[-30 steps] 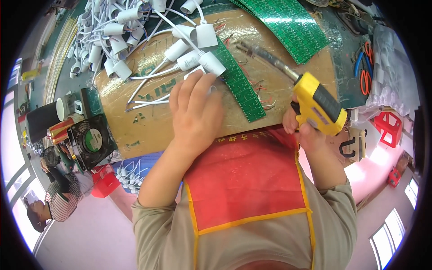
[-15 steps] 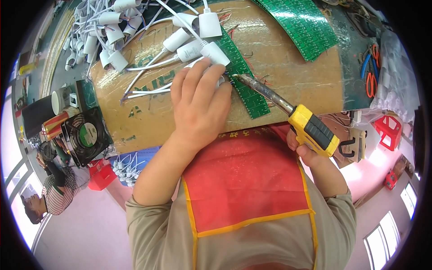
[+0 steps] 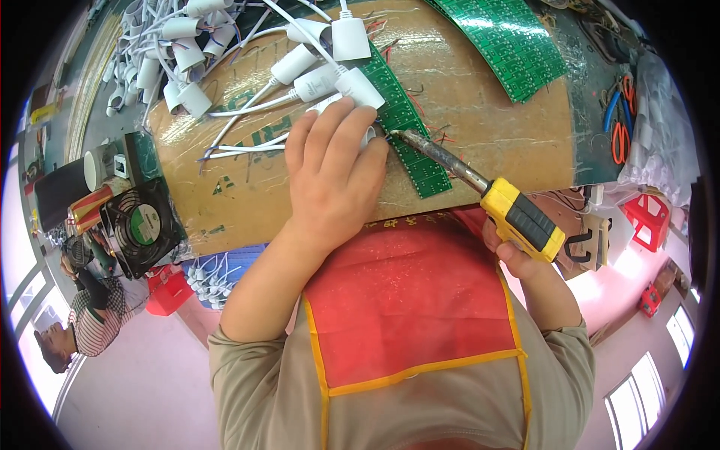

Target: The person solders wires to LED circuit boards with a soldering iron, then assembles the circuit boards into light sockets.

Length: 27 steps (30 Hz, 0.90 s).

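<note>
My left hand [image 3: 334, 169] curls its fingers over a white plastic housing [image 3: 367, 138], one end of which shows beside the fingertips. In my right hand [image 3: 510, 251] is a soldering iron [image 3: 523, 219] with a yellow and black handle. Its dark tip lies over the left edge of a long green circuit board strip [image 3: 405, 120], close to the left fingers; whether it touches cannot be made out. More white cylindrical housings [image 3: 319, 82] with white cables lie just beyond my left hand. Thin red wires [image 3: 442, 136] stick out along the strip's right side.
A brown cardboard sheet [image 3: 495, 142] covers the bench. Green circuit panels [image 3: 510, 52] lie at the far right, pliers [image 3: 621, 124] beyond them. White housings [image 3: 184, 56] are heaped at the far left. A black fan [image 3: 142, 225] stands at left; another person [image 3: 97, 319] sits past it.
The soldering iron's tip has shifted slightly toward me along the strip's edge. My left hand keeps its place over the white housing.
</note>
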### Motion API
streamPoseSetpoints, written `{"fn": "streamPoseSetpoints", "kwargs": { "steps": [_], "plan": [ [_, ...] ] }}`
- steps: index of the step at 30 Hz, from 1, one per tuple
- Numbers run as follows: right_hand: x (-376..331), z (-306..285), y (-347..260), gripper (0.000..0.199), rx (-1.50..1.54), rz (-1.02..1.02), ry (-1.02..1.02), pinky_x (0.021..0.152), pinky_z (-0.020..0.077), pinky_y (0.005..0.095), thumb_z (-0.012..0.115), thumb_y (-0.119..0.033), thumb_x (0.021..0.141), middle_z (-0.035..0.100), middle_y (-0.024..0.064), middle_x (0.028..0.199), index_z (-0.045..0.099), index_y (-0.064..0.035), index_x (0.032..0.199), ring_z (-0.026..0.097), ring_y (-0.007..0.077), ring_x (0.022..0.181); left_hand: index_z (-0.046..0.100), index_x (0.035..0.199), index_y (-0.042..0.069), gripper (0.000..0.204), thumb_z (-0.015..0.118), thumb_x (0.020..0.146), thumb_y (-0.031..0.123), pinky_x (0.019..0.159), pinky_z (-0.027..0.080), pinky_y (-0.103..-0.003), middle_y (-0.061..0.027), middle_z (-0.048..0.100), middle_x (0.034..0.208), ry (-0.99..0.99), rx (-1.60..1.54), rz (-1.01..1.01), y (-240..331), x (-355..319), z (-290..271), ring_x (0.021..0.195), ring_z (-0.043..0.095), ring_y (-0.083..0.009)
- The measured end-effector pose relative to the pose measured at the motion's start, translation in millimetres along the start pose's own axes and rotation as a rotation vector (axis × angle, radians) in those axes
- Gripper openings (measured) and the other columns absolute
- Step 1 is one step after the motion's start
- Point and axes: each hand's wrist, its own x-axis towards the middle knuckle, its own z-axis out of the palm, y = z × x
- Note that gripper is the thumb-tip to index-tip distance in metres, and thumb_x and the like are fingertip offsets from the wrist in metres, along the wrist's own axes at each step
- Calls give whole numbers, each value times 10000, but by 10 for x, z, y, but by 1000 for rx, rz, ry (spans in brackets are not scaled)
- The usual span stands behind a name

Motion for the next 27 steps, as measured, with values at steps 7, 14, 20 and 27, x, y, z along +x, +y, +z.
{"fn": "streamPoseSetpoints", "kwargs": {
  "steps": [7, 14, 20, 27],
  "plan": [
    [-36, 12, 89, 565, 2, -69, 34, 596, 410, 269, 759, -375, 824, 532, 8, 766, 548, -15, 1205, 502, 118, 654, 664, 865, 103, 140, 679, 726, 106, 1023, 389, -458, -79, 632, 1185, -9, 8, -3, 2, -7, -9, 1163, 589, -275],
    [52, 102, -86, 578, 7, -37, 81, 559, 395, 241, 778, -532, 813, 492, -10, 717, 550, -42, 1019, 474, 91, 632, 662, 869, 97, 142, 677, 728, 106, 1025, 391, -463, -81, 631, 1189, -17, 6, -3, -3, -9, -12, 1163, 588, -278],
    [18, 73, 23, 528, -76, -111, 76, 547, 388, 242, 768, -532, 821, 487, -11, 707, 531, -68, 908, 470, 95, 618, 661, 865, 94, 136, 676, 730, 107, 1026, 390, -461, -80, 631, 1188, -17, 3, -7, -1, -2, -15, 1159, 589, -277],
    [55, 153, -58, 513, -30, -106, 147, 540, 377, 242, 768, -523, 818, 478, -16, 699, 534, -73, 894, 455, 94, 605, 658, 860, 94, 131, 673, 732, 111, 1026, 387, -458, -77, 631, 1184, -19, 6, -9, 0, -9, -15, 1157, 588, -273]
  ]
}}
